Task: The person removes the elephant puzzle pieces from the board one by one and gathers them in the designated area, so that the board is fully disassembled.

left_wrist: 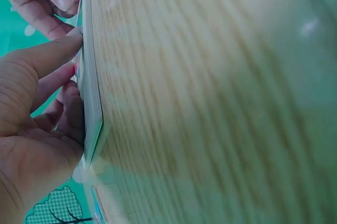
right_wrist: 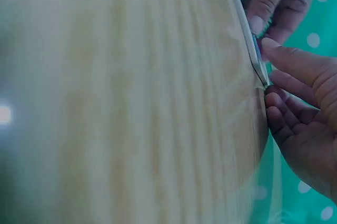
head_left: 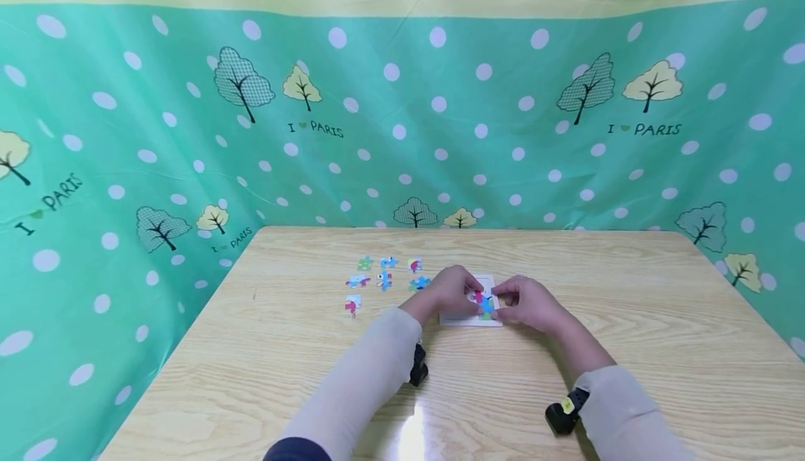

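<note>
A white-framed puzzle board (head_left: 465, 321) lies flat on the table, with a few joined blue, red and green puzzle pieces (head_left: 486, 305) at its right side. My left hand (head_left: 448, 292) reaches over the board, thumb and index finger pinching at the pieces' left side. In the left wrist view, the left hand (left_wrist: 39, 90) has its thumb on the board's near part and a finger by a red patch. At the right rim, my right hand (head_left: 533, 304) holds the board's edge, its thumb by the pieces' lower right. Fingers partly hide the pieces.
Several loose puzzle pieces (head_left: 383, 279) lie left of the board, one with pink and white (head_left: 353, 304) nearest. The wooden table (head_left: 302, 377) ends at a green dotted curtain (head_left: 352, 188). Black wrist cameras (head_left: 562, 415) sit under the forearms.
</note>
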Demonstrator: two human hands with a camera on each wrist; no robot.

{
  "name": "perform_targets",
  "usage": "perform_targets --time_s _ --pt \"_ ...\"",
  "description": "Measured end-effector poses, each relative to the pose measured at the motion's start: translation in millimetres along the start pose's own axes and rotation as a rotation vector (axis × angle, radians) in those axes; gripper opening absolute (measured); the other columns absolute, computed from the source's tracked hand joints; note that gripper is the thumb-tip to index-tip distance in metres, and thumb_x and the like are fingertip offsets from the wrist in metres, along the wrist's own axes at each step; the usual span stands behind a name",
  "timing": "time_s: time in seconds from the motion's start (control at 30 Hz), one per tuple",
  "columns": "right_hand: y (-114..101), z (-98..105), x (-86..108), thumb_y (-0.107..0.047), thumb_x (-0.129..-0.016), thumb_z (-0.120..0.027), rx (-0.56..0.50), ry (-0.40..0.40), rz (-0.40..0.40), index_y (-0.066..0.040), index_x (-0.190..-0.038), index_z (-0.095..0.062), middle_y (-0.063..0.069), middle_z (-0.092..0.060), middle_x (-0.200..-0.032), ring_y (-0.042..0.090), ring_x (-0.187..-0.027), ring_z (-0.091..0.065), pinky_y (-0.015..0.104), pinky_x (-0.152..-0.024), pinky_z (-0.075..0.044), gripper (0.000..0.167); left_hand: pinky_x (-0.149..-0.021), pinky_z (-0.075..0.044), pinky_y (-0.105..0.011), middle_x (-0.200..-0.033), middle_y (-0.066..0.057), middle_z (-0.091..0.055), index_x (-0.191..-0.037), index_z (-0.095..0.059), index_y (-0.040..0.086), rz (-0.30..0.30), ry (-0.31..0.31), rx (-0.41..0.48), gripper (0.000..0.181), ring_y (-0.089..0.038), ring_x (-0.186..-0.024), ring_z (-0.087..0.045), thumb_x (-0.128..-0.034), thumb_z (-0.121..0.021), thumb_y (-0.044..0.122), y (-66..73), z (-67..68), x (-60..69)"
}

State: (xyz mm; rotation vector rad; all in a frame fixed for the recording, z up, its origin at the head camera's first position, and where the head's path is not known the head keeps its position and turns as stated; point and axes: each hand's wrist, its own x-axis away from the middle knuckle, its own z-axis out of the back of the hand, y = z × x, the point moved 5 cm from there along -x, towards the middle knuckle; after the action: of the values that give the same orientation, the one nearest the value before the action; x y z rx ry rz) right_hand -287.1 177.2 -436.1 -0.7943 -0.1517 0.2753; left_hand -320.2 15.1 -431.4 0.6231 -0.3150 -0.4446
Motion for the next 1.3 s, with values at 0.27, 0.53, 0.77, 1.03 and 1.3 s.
perform_targets --time_s 0.27,0.53,0.77,1.03,1.3 --pt "-4 -3 2.2 -0.003 -0.084 -0.084 -0.031 0.016 0.021 0.014 -0.125 -0.066 0.01 -0.058 -0.099 0.02 -0.084 -0.053 0.024 -0.064 -0.046 0.048 -0.08 -0.048 -0.022 -0.105 0.002 -0.07 -0.119 -0.078 0.009 -0.024 -0.007 0.011 0.036 -0.01 -0.088 -0.054 -0.0857 -0.087 0.018 1.9 1.3 0.7" --pt "0 -3 0.9 -0.001 -0.083 -0.084 -0.056 0.001 0.027 0.015 -0.124 -0.066 0.01 -0.058 -0.096 0.019 -0.084 -0.055 0.024 -0.065 -0.047 0.047 -0.081 -0.047 -0.021 -0.1 0.005 -0.066 -0.118 -0.078 0.01 -0.005 -0.006 0.045 0.035 -0.01 -0.088 -0.053 -0.0851 -0.088 0.018 -1.1 -0.6 -0.9" --pt "-3 -4 0.5 0.001 -0.083 -0.084 -0.039 0.004 0.003 0.016 -0.123 -0.066 0.01 -0.058 -0.091 0.02 -0.082 -0.054 0.024 -0.065 -0.047 0.047 -0.08 -0.047 -0.02 -0.096 0.007 -0.065 -0.114 -0.079 0.012 0.004 0.007 0.097 0.032 -0.008 -0.088 -0.053 -0.0836 -0.089 0.015 -5.6 -2.5 -2.9" --pt "-4 -5 -0.5 0.003 -0.082 -0.084 -0.053 0.005 -0.037 0.016 -0.124 -0.065 0.011 -0.058 -0.087 0.021 -0.08 -0.054 0.026 -0.064 -0.047 0.049 -0.074 -0.049 -0.02 -0.09 0.004 -0.066 -0.11 -0.08 0.012 0.023 0.041 0.173 0.029 -0.009 -0.083 -0.056 -0.0828 -0.087 0.006 -8.2 -2.1 -3.2" --pt "-3 -3 -0.4 0.004 -0.08 -0.083 -0.044 0.011 -0.03 0.017 -0.123 -0.065 0.01 -0.059 -0.086 0.02 -0.08 -0.054 0.026 -0.064 -0.047 0.048 -0.073 -0.055 -0.018 -0.084 0.004 -0.072 -0.101 -0.08 0.005 -0.016 0.082 0.248 0.021 -0.007 -0.075 -0.064 -0.0834 -0.083 -0.006 -7.3 -2.7 -6.5"
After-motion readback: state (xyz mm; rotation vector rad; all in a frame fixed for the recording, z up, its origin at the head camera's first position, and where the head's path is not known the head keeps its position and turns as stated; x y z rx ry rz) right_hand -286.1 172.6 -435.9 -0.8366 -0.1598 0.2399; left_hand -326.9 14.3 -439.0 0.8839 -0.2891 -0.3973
